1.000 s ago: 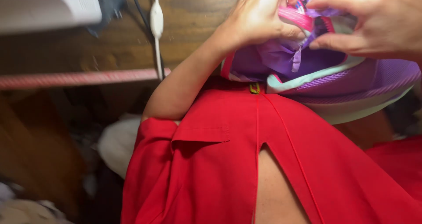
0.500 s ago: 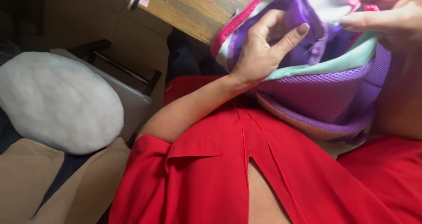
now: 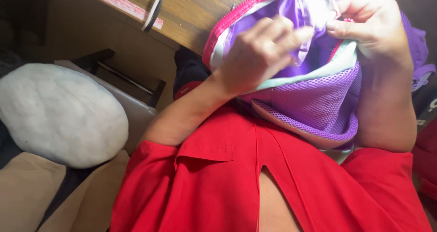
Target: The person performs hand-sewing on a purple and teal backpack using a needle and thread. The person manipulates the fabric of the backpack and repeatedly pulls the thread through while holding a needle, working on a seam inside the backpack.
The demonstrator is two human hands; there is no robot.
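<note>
Fingers of left hand (image 3: 259,54) and right hand (image 3: 368,27) pinch purple backpack (image 3: 314,95) opening edges; wooden desk (image 3: 191,9) close behind.

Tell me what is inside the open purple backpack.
Inside the purple fabric backpack with pink zipper, only purple lining shows. The left hand covers the opening, its fingers reaching in, and the right hand pinches the rim; any contents are hidden.
</note>
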